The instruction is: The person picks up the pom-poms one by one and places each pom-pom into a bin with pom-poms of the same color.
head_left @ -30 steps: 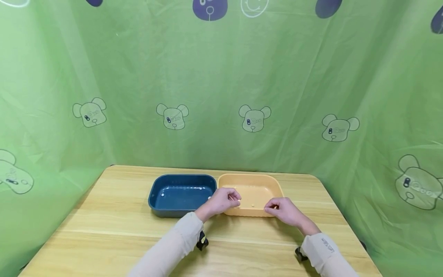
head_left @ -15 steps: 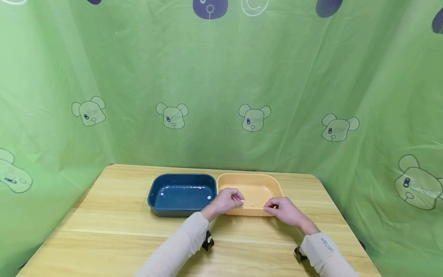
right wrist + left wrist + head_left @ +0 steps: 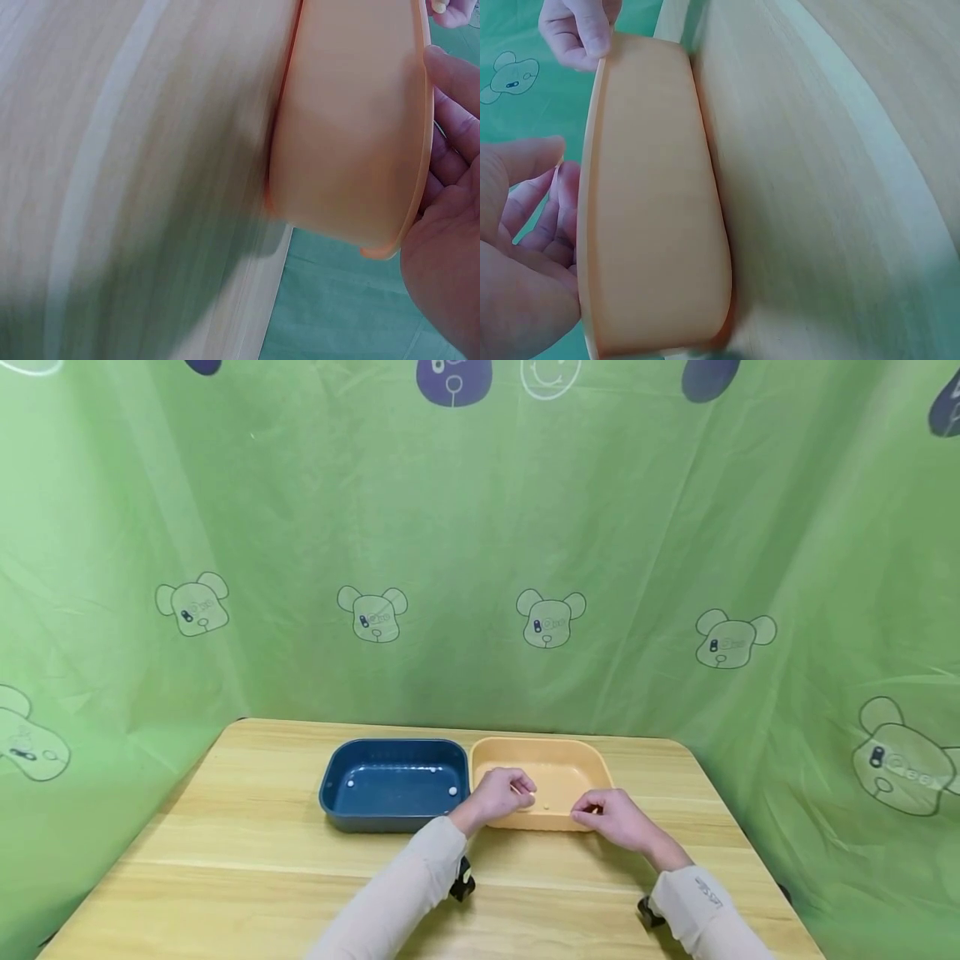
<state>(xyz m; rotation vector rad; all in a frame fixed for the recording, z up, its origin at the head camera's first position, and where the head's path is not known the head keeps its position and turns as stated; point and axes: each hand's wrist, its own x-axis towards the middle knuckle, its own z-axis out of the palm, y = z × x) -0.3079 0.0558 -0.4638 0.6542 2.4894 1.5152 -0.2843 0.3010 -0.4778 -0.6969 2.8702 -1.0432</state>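
Observation:
Over the near left part of an orange plastic tray (image 3: 551, 821) is my left hand (image 3: 504, 795). Its thumb and forefinger pinch a small pale bead (image 3: 439, 7), seen at the top corner of the right wrist view and mostly hidden by the fingertips in the left wrist view. My right hand (image 3: 613, 818) grips the tray's near rim toward its right corner, thumb outside and fingers inside. Another small pale bead (image 3: 546, 807) lies on the orange tray's floor, between the hands.
A dark blue tray (image 3: 375, 822) stands directly left of the orange one. White beads (image 3: 453, 791) lie scattered in it. Both trays are on a wooden table (image 3: 225, 860), with a green printed curtain (image 3: 465, 527) behind and at the sides.
My left hand has shifted right, farther over the orange tray, uncovering the white bead at the blue tray's right end. My right hand keeps its place on the rim.

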